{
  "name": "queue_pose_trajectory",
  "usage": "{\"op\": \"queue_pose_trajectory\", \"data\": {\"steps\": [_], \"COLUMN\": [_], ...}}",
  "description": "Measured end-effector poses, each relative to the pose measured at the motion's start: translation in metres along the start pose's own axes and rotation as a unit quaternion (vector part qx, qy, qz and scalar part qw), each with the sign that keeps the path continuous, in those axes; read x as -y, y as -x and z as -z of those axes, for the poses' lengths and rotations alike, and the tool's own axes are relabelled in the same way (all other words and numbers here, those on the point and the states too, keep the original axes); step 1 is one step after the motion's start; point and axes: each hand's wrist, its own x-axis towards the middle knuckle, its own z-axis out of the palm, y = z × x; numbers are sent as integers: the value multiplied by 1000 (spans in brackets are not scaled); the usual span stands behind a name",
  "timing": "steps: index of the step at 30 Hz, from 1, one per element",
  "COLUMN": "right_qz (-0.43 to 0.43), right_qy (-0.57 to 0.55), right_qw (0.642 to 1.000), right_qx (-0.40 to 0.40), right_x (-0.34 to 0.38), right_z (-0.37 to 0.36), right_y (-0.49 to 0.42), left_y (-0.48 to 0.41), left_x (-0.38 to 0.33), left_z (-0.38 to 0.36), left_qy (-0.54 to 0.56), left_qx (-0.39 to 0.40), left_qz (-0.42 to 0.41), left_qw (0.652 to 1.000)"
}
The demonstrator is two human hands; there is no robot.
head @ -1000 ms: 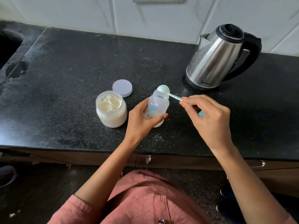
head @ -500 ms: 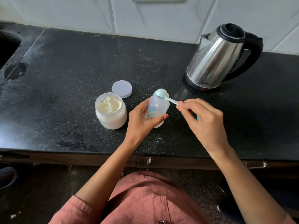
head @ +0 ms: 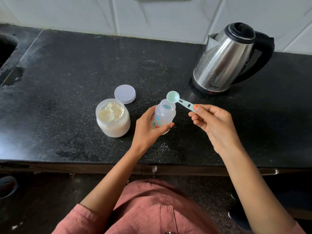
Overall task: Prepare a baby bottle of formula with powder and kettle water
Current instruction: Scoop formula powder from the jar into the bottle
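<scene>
Kettle (head: 224, 59): we read dark lettering low on its steel body, far right — too small to make out.
Bottle (head: 164, 118): printed teal and red figures; our left hand (head: 146, 129) wraps it, thumb across the near side.
Scoop (head: 173, 97): bowl faces up, empty, over the bottle's far rim; our right hand (head: 214, 122) pinches the handle end.
Powder jar (head: 112, 118): open, left of the bottle, its lid (head: 125, 94) just beyond.

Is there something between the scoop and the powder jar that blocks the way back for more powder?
Only the bottle in the left hand lies between scoop and open jar; lifting over clears it.
</scene>
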Motion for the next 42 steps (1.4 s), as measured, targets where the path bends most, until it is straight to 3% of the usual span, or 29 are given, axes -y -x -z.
{"op": "queue_pose_trajectory", "data": {"steps": [12, 33, 38, 42], "right_qz": [-108, -99, -69, -41], "right_qy": [-85, -88, -72, -16], "right_qw": [991, 991, 992, 991], "right_qx": [-6, 15, 73, 126], "right_x": [-17, -8, 5, 6], "right_z": [6, -1, -28, -61], "right_y": [-6, -6, -7, -10], "left_y": [-7, -4, 9, 30], "left_x": [29, 43, 28, 14], "left_z": [-17, -19, 4, 33], "left_qy": [-4, -26, -38, -92], "left_qx": [31, 44, 12, -62], "left_qz": [38, 9, -26, -78], "left_qw": [999, 999, 999, 991]}}
